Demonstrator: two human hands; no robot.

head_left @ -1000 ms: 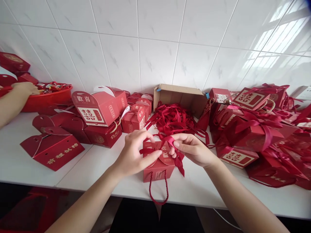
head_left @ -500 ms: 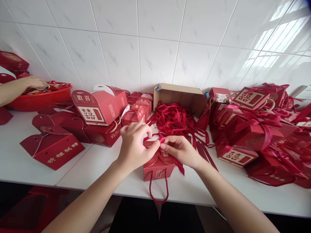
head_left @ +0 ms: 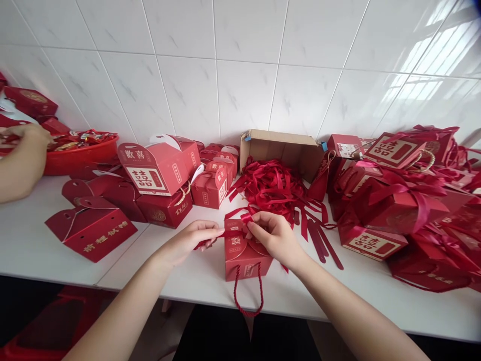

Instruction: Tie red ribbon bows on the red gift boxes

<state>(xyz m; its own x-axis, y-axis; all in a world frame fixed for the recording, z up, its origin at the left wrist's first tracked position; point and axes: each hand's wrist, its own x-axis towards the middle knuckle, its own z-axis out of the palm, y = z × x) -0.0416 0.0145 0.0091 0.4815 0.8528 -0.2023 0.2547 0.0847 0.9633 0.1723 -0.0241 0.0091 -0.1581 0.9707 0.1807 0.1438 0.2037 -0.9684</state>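
A small red gift box (head_left: 240, 263) with a twisted rope handle (head_left: 236, 301) stands near the table's front edge, its handle hanging toward me. Red ribbon (head_left: 233, 232) runs across its top. My left hand (head_left: 191, 239), left of the box, pinches one end of the ribbon and holds it stretched sideways. Over the box top, my right hand (head_left: 273, 235) pinches a ribbon loop between thumb and fingers. Part of the box lid and the ribbon's crossing are hidden behind the right hand.
Behind the box, a heap of loose red ribbons (head_left: 272, 188) spills from an open cardboard box (head_left: 285, 143). Unribboned boxes (head_left: 160, 173) stand left; boxes with bows (head_left: 398, 205) pile up right. At far left, another person's hand (head_left: 32, 138) is beside a red basin (head_left: 82, 158) of wrapped sweets.
My left hand has moved left and down from the box top, drawing the ribbon end out taut. My right hand stays over the box. The other person's hand has left the basin's sweets.
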